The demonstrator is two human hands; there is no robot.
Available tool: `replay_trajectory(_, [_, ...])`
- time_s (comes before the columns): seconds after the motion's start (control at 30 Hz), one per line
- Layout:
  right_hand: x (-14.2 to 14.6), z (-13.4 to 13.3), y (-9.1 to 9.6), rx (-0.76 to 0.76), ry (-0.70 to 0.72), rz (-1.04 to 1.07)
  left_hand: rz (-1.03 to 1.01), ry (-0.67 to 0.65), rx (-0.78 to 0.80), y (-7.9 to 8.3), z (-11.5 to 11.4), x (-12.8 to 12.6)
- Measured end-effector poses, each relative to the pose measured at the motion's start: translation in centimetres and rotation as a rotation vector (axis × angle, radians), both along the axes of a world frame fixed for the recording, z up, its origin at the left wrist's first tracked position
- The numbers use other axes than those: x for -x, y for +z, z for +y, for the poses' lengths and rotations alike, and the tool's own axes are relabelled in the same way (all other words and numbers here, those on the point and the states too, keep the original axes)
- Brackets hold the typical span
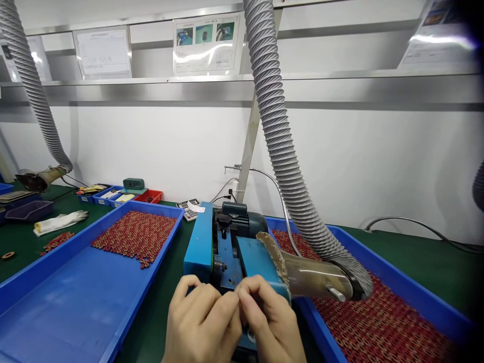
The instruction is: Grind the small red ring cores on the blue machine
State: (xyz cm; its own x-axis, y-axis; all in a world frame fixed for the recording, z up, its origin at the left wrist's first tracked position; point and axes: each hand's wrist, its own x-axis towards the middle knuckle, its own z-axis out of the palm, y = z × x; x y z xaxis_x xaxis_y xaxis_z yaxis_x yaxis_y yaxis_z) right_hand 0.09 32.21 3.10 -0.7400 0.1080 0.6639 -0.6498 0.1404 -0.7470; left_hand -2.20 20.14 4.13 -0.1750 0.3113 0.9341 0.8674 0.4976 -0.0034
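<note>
Left hand (200, 325) and right hand (272, 322) pinch at the blue machine (200, 242).
Fingertips curl tight together at its near face, between the left tray (75, 302) and right tray (416, 291) of red rings (136, 234); anything pinched is hidden. Small, steady finger work, clear of the nozzle (317, 277), seems best.

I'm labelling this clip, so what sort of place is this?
Probably a factory workbench: blue trays of small red rings, a blue benchtop machine with a grey extraction hose at it, and instruction sheets posted above.
</note>
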Motion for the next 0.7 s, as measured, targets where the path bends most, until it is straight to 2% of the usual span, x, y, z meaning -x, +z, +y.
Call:
replay_trajectory(0.07, [0.05,-0.05,-0.05,0.204,0.219,-0.168,0.027,0.033,-0.006,-0.02,-0.02,0.0])
replay_trajectory(0.1, [0.07,0.01,-0.09,0.285,0.304,-0.179,0.014,0.019,-0.027,0.03,-0.05,-0.02])
replay_trajectory(0.13, [0.08,0.11,-0.13,0.332,0.323,-0.145,-0.023,-0.013,-0.057,0.12,-0.11,-0.05])
replay_trajectory(0.2, [0.07,0.38,-0.14,0.274,0.212,0.002,-0.159,-0.094,-0.126,0.34,-0.24,-0.13])
replay_trajectory(0.3, [0.04,0.61,0.15,0.046,0.034,0.205,-0.385,-0.215,-0.202,0.55,-0.44,-0.23])
replay_trajectory(0.43, [0.2,0.56,0.48,-0.073,0.014,0.367,-0.481,-0.293,-0.24,0.49,-0.43,-0.2])
replay_trajectory(0.53, [0.25,0.55,0.33,-0.143,-0.038,0.436,-0.426,-0.266,-0.222,0.4,-0.23,-0.06])
replay_trajectory(0.6, [0.18,0.45,0.13,-0.161,-0.085,0.437,-0.289,-0.213,-0.184,0.31,-0.08,0.05])
replay_trajectory(0.7, [0.11,0.08,-0.12,-0.083,-0.115,0.255,-0.058,-0.086,-0.076,0.06,0.0,0.19])
